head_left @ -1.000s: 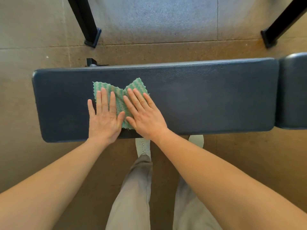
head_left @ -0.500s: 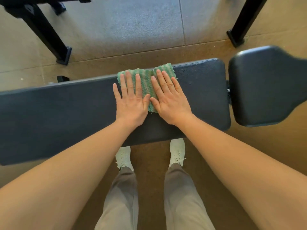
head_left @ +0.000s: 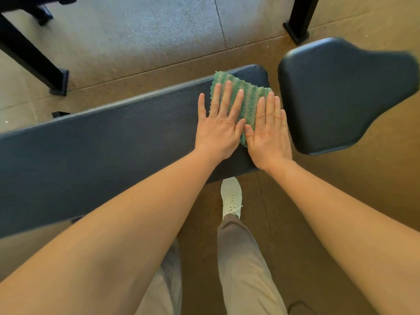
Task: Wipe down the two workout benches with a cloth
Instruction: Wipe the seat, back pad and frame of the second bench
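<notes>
A long dark blue padded bench pad (head_left: 102, 142) runs from the left edge to the middle of the view. A green and white striped cloth (head_left: 250, 96) lies flat at the pad's right end. My left hand (head_left: 219, 123) presses on the cloth's left part with straight, spread fingers. My right hand (head_left: 268, 130) presses on its right part, fingers straight and together, at the pad's right edge. Just right of a narrow gap sits the bench's wider seat pad (head_left: 341, 94), also dark blue.
Black metal frame legs stand on the floor at the far left (head_left: 29, 57) and far right (head_left: 300, 19). A grey mat (head_left: 141, 32) covers the floor beyond the bench. My legs and a white shoe (head_left: 231, 196) are below the pad.
Both hands have slid the cloth to the right along the pad, from its left part to its right end. The seat pad has come fully into view.
</notes>
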